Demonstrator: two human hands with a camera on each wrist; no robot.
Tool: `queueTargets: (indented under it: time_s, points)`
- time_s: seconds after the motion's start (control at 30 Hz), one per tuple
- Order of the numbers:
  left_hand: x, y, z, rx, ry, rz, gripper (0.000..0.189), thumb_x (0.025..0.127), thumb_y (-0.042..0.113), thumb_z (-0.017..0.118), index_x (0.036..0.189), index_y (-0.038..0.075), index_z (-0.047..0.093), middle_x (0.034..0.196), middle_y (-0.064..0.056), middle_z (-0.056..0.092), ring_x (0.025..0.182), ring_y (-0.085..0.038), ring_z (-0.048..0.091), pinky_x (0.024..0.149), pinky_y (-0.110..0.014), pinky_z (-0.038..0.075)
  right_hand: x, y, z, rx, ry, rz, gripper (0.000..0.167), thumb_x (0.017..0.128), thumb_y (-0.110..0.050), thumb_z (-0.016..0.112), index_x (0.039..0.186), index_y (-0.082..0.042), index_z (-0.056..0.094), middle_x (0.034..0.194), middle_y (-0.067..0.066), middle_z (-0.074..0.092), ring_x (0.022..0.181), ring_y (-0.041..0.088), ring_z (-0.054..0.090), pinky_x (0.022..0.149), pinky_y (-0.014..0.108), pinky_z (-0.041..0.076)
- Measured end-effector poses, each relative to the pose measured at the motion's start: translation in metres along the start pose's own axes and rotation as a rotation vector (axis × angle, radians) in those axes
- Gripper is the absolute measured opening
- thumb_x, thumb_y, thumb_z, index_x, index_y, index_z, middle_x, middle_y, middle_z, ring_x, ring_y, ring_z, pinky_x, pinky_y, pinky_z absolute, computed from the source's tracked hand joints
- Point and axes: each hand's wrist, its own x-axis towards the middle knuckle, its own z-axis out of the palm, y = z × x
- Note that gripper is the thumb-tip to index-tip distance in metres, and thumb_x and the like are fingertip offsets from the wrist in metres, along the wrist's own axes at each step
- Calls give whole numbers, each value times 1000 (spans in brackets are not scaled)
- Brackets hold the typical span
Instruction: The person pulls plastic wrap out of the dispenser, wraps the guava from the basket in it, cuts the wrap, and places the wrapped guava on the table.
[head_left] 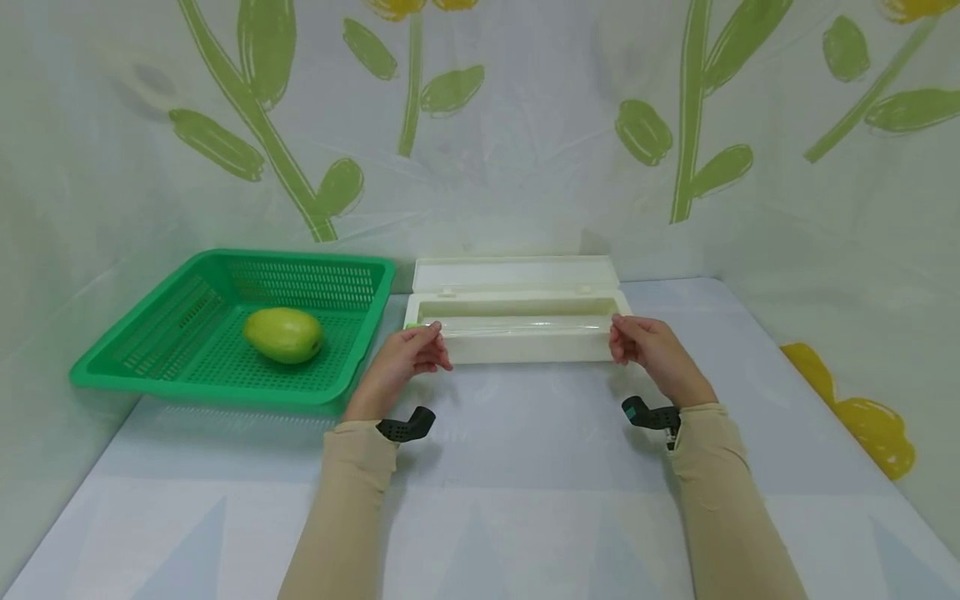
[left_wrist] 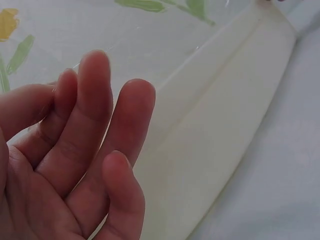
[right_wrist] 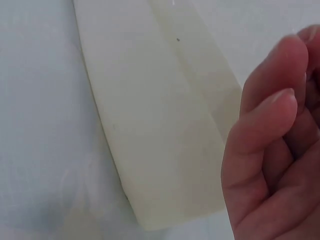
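Observation:
A long white cling film dispenser box (head_left: 528, 350) lies on the table with its lid (head_left: 513, 273) raised at the back. Clear cling film (head_left: 525, 325) stretches along its opening, shiny and hard to make out. At the box's left end, my left hand (head_left: 397, 367) pinches the film's edge between thumb and index finger, the other fingers loosely bent. My right hand (head_left: 660, 357) pinches at the right end in the same way. In the right wrist view, the box's front wall (right_wrist: 145, 125) shows beside the curled fingers (right_wrist: 262, 125); that thumb is out of sight.
Left of the box stands a green plastic basket (head_left: 202, 392) with perforated walls, holding a yellow-green oval fruit (head_left: 283, 335). A pale sheet printed with green leaves (head_left: 341, 185) hangs behind the table (head_left: 525, 450).

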Motion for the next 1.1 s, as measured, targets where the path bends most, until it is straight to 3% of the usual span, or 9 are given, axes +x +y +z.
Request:
queueTargets:
  time_s: [0.27,0.53,0.73,1.1]
  points:
    - [0,6,2,-71,48,-4,36,88,38,53,71,6,52,62,-5,53,68,-23,60,71,-33,43,2,-6,2,6,33,-15,42,90,-40,48,85,2,50,66,4,49,61,17,46,59,33,40]
    - [-2,13,4,-121,74,27,40,84,41,57,69,6,48,59,-4,46,65,-28,55,77,-39,44,3,-12,7,113,73,-49,42,91,-36,49,84,5,50,63,3,49,59,15,45,56,28,38]
    - [-3,15,4,-106,92,4,37,88,38,53,70,6,49,59,-4,51,63,-20,58,66,-29,43,2,-11,12,193,112,-59,39,90,-33,50,83,6,50,63,2,49,57,14,44,52,23,37]
    - [-4,20,6,-78,81,42,37,88,39,54,71,6,53,61,-5,53,66,-22,59,73,-37,43,1,-11,13,296,152,-120,33,90,-29,53,78,2,54,61,2,48,55,12,43,49,22,35]
